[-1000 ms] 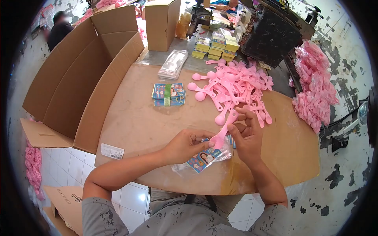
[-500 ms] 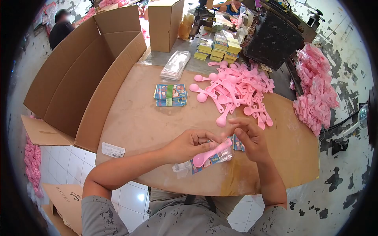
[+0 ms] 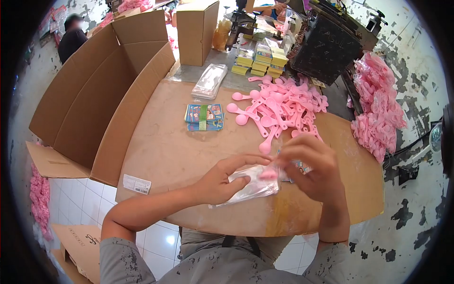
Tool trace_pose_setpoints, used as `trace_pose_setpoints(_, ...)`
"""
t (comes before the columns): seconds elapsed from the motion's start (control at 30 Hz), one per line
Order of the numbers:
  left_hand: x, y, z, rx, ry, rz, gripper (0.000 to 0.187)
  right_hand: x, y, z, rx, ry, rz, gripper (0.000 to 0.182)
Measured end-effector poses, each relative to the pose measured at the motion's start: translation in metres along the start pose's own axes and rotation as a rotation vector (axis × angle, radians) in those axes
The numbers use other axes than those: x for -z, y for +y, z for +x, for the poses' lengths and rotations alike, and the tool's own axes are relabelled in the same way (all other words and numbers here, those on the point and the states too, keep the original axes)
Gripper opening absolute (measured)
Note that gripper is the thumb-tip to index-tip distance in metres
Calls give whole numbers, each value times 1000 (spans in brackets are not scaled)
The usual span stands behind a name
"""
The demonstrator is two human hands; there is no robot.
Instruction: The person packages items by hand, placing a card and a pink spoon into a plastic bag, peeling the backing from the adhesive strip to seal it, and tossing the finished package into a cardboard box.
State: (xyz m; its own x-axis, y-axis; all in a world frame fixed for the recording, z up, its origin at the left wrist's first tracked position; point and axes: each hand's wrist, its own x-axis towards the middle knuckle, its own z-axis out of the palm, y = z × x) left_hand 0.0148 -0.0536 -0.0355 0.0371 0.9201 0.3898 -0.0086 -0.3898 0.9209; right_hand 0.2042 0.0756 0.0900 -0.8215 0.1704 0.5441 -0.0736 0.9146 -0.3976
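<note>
My left hand (image 3: 226,179) grips a clear plastic bag (image 3: 255,189) at the table's front, with its thumb over the near face and its index finger along the far edge. A blurred piece of pink plastic (image 3: 269,174) shows at the bag's right end, close to the left fingertips. My right hand (image 3: 314,165) is raised just right of the bag, fingers bent and smeared by motion; what it holds, if anything, I cannot tell. Behind it, a colourful printed card (image 3: 302,167) lies partly hidden. Beyond both hands spreads a heap of pink measuring spoons (image 3: 276,106).
A banded bundle of cards (image 3: 204,117) and a stack of clear bags (image 3: 209,81) lie farther back. A large open carton (image 3: 137,94) borders the left. Card stacks (image 3: 260,59) and a black box (image 3: 326,49) stand behind. Bagged pink items (image 3: 378,109) hang at right.
My left hand no longer pinches the pink spoon over the bag; its thumb now rests on the bag. My right hand has turned, fingers curling down. The printed card under the spoon no longer shows.
</note>
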Motion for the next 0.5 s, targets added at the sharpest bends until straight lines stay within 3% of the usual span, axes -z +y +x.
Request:
trace_pose_setpoints(0.1, -2, 15, -4, -8, -7, 117, 41, -2, -3, 1, -163, 4, -4, 11)
trace_pose_setpoints(0.2, -6, 16, -2, -6, 65, 162, 36, -9, -6, 0, -198, -26, 1, 9)
trace_pose_setpoints(0.27, -3, 12, 0, -48, 93, 166, 32, -14, -4, -3, -201, -26, 40, 10)
trace_pose_setpoints(0.5, 0, 13, -4, 133, 154, -5, 26, -38, 10, -13, -170, 96, 82, 17)
